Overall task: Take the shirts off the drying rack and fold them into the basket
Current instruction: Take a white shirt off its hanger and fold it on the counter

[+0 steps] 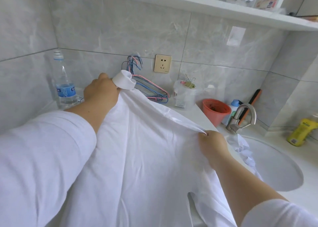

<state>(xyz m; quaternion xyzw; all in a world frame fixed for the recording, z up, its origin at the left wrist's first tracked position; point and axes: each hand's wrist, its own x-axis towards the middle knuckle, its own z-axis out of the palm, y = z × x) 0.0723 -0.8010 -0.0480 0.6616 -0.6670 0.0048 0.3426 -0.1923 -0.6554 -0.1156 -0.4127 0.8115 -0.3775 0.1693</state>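
White shirt (137,149) is stretching across the frame's centre over a white counter (197,109); left hand (101,90) is gripping its cuff, right hand (212,144) pinching fabric. More white cloth (244,149) is lying in the sink (275,166) at right; grey tiles (120,25) are lining the wall.

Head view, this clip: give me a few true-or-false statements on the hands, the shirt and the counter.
1. Both hands grip the white shirt. True: left hand near the cuff, right hand pinching a fold.
2. The water bottle lies on its side. False: it stands upright.
3. Wire hangers lie below the wall socket. True.
4. The sink is empty. False: white cloth lies in it.
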